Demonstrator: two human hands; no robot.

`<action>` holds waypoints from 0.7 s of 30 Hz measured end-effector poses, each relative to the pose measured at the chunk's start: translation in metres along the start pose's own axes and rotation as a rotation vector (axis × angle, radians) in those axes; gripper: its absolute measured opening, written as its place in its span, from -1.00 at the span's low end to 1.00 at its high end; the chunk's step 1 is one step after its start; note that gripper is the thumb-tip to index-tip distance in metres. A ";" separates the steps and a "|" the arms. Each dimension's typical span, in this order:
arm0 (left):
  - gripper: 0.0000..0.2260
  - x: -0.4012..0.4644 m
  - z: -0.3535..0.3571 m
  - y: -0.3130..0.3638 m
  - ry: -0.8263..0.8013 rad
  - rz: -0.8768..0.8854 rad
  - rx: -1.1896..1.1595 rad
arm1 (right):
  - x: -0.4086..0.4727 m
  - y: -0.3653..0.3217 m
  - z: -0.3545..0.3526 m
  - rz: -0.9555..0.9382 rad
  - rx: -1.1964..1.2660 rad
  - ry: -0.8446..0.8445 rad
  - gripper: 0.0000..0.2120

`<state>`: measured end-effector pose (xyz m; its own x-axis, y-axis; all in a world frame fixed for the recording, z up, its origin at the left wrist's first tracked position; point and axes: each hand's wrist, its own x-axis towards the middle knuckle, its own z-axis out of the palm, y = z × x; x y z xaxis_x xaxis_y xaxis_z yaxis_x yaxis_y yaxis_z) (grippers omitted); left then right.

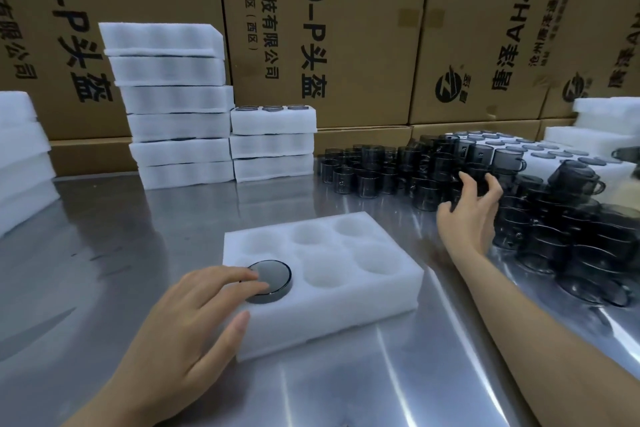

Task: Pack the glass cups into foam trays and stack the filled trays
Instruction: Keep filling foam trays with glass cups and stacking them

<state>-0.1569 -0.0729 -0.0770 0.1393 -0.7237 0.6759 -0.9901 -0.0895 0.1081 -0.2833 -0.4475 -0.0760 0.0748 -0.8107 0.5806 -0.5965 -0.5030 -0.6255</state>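
Left hand (194,315) rests flat-fingered on the smoked glass cup (272,279) seated in the foam tray (332,305) on the desk (104,253) — right hand (467,215), fingers spread and holding nothing, reaches into the heap of cups (398,170).

left hand (180,315): bare, no glove | right hand (467,218): bare | forearms: unsleeved

Steel surface (346,385), shiny and streaked; on it a six-hole foam tray (346,305) near the front, stacked foam trays (180,135) at the back left, dark glass cups (398,170) massed at the right
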 end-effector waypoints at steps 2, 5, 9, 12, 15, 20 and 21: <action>-0.58 0.002 0.001 -0.001 0.006 0.024 0.008 | 0.009 0.000 0.002 -0.057 -0.072 0.051 -0.51; -0.58 0.006 0.003 -0.002 0.010 0.044 0.010 | 0.032 -0.001 0.004 -0.108 -0.187 0.024 -0.47; -0.58 0.007 0.006 -0.006 0.026 0.057 0.007 | 0.057 0.002 0.005 -0.058 -0.375 -0.099 -0.55; -0.59 0.007 0.007 -0.005 0.027 0.056 0.007 | 0.067 0.006 0.003 -0.071 -0.464 -0.109 -0.60; -0.61 0.008 0.006 -0.005 0.020 0.050 0.010 | 0.068 0.003 -0.005 -0.094 -0.415 -0.063 -0.67; -0.62 0.008 0.006 -0.005 -0.005 0.029 0.020 | 0.042 -0.021 -0.021 -0.265 -0.065 0.013 -0.81; -0.61 0.008 0.007 -0.005 -0.010 0.031 0.025 | 0.033 -0.029 -0.025 -0.289 0.053 -0.001 -0.84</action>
<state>-0.1510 -0.0828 -0.0768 0.1084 -0.7335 0.6710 -0.9941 -0.0839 0.0689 -0.2837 -0.4517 -0.0257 0.2360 -0.6317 0.7384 -0.5074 -0.7282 -0.4608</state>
